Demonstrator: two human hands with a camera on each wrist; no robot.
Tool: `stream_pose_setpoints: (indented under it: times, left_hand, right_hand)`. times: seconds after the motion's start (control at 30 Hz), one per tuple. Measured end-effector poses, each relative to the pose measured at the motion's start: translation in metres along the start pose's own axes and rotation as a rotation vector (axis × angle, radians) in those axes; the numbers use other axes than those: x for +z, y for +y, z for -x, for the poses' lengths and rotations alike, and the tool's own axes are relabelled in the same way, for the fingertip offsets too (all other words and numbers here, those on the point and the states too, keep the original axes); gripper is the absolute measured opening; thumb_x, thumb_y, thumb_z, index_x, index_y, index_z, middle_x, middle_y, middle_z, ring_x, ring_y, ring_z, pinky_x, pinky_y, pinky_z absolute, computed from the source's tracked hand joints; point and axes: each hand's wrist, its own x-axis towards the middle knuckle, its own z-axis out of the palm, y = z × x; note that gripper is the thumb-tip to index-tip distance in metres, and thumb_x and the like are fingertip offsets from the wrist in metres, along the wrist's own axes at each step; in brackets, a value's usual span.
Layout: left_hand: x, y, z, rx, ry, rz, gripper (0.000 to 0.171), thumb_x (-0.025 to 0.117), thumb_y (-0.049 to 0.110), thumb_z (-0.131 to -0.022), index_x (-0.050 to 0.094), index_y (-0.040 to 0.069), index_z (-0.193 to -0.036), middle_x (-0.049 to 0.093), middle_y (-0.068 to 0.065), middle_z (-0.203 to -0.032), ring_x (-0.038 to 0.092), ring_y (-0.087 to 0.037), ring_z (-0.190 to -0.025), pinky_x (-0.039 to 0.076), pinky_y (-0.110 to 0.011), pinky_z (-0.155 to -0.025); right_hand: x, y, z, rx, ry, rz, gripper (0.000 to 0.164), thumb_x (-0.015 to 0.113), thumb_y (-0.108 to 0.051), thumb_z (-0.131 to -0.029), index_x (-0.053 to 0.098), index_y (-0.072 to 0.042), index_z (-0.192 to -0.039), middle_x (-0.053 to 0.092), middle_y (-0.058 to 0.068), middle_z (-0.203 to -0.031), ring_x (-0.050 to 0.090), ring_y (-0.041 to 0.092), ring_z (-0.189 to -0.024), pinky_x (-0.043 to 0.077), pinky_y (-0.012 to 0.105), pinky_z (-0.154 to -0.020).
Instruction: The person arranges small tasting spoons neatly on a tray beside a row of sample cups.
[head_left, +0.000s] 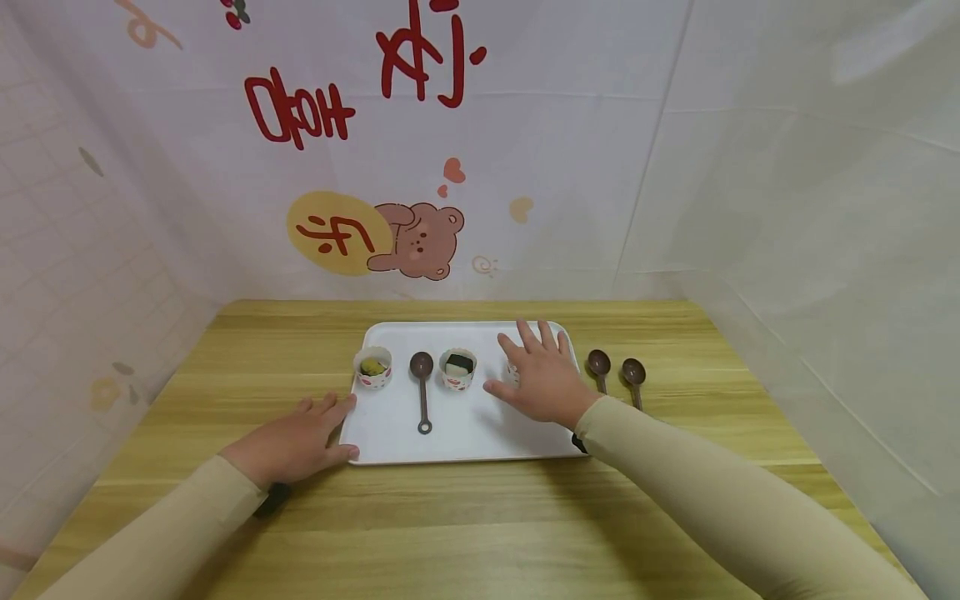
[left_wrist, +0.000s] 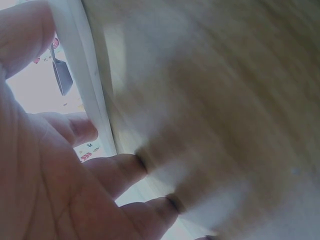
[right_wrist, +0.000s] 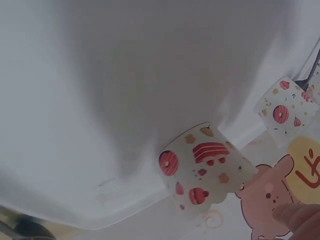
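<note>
A white tray [head_left: 480, 446] lies on the wooden table. My left hand [head_left: 296, 442] is at its left edge, with thumb and a fingertip touching the rim and the fingers loose. Over the tray's right side my right hand [head_left: 543, 379] hovers with fingers spread, holding nothing. Beneath it, a patterned paper cup [right_wrist: 205, 170] is mostly hidden in the head view. The middle paper cup [head_left: 457, 381] holds a black-and-white piece, perhaps a rice ball, and the left paper cup [head_left: 373, 379] something yellow-green and dark. Between these two lies a brown long-handled spoon [head_left: 423, 392].
Two more brown spoons, one nearer [head_left: 598, 364] and one farther right [head_left: 633, 372], lie on the table right of the tray, their handles partly behind the right forearm. A white cloth with a printed bear [head_left: 423, 242] hangs behind the table, and cloth encloses both sides.
</note>
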Motion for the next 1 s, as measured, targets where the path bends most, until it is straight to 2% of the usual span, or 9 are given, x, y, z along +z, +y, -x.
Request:
stream_pose_setpoints:
  times: [0.2,0.47,0.63,0.83,1.0]
  left_hand:
    - [0.001,-0.002,-0.001,0.007,0.000,0.013,0.091,0.066,0.060,-0.098,0.037,0.001,-0.162,0.035,-0.042,-0.159,0.030,-0.075,-0.140,0.039,-0.076,-0.108]
    - [0.001,-0.002,-0.001,0.009,0.003,0.003,0.091,0.065,0.060,-0.098,0.037,0.002,-0.162,0.036,-0.041,-0.159,0.032,-0.074,-0.140,0.041,-0.076,-0.107]
    - [0.000,0.000,-0.001,0.009,0.007,0.003,0.091,0.065,0.061,-0.098,0.037,0.001,-0.161,0.036,-0.041,-0.159,0.033,-0.074,-0.140,0.041,-0.076,-0.106]
    - [-0.001,0.001,-0.001,0.006,0.008,0.000,0.091,0.065,0.060,-0.098,0.038,0.001,-0.161,0.037,-0.041,-0.159,0.033,-0.074,-0.140,0.041,-0.076,-0.107]
    - [-0.002,0.003,-0.002,0.001,0.004,-0.001,0.091,0.066,0.060,-0.098,0.038,0.001,-0.161,0.037,-0.041,-0.159,0.033,-0.073,-0.140,0.041,-0.076,-0.107]
  right_hand:
    - [-0.003,0.009,0.005,0.003,0.004,-0.013,0.086,0.052,-0.071,-0.100,0.034,-0.020,-0.166,0.014,0.018,-0.177,0.009,0.052,-0.162,0.012,0.073,-0.126]
    - [0.000,0.025,0.008,0.033,0.014,-0.037,0.087,0.052,-0.073,-0.099,0.034,-0.021,-0.167,0.014,0.018,-0.177,0.007,0.052,-0.162,0.013,0.076,-0.124]
    - [-0.004,0.034,0.012,0.051,0.013,-0.039,0.088,0.055,-0.071,-0.099,0.035,-0.019,-0.166,0.015,0.021,-0.176,0.009,0.053,-0.161,0.013,0.076,-0.124]
    - [-0.003,0.051,0.017,0.060,0.009,-0.047,0.089,0.053,-0.072,-0.099,0.033,-0.018,-0.167,0.013,0.021,-0.176,0.006,0.054,-0.161,0.011,0.076,-0.124]
    - [-0.005,0.066,0.022,0.063,0.012,-0.046,0.092,0.054,-0.072,-0.099,0.032,-0.015,-0.167,0.015,0.023,-0.175,0.009,0.056,-0.160,0.014,0.077,-0.123]
